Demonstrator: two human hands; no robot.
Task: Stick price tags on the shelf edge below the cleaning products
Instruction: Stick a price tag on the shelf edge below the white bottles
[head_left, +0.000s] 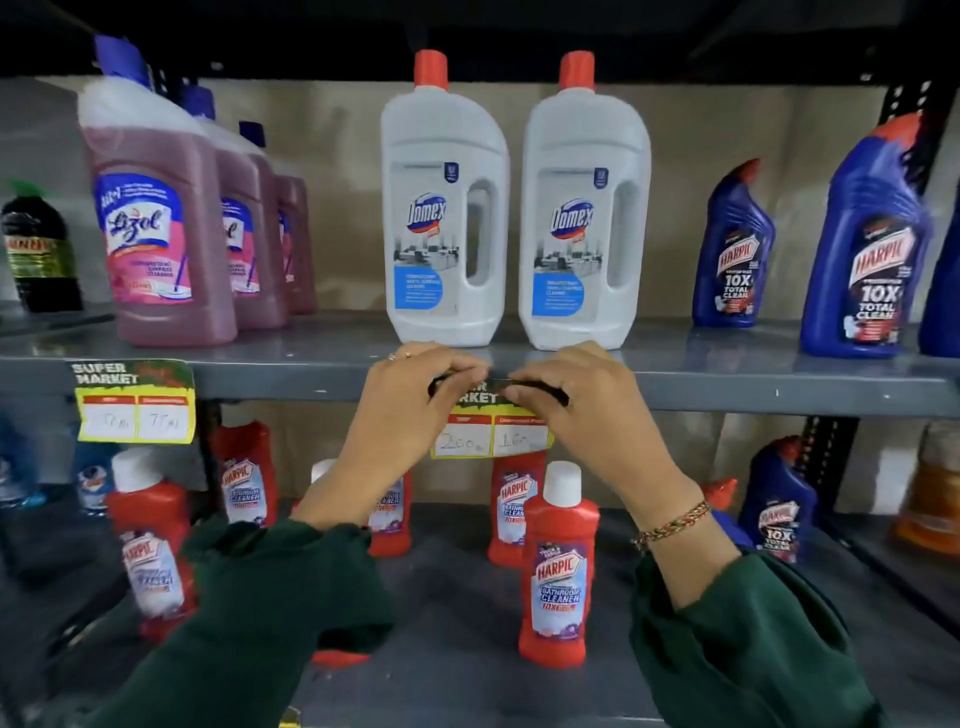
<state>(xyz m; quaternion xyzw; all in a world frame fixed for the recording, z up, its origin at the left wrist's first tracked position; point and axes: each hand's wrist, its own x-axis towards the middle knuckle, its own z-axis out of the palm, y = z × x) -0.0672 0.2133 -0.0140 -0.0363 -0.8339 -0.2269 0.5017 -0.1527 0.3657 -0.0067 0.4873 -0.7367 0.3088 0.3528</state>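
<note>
— Yellow paper tags: how many up?
— One fixed (136, 401), flat on the grey metal shelf edge (291, 376) below the pink Lizol bottles (161, 228). A second tag (491, 423) is going on below the two white Domex jugs (514, 218).
— Hands?
— Left hand (400, 410) and right hand (582, 410) both pinch its top against the edge; whether it is stuck, cannot tell.
— Outstanding?
— Blue Harpic bottles (800, 249), glossy moulded plastic: no tag beneath them.
</note>
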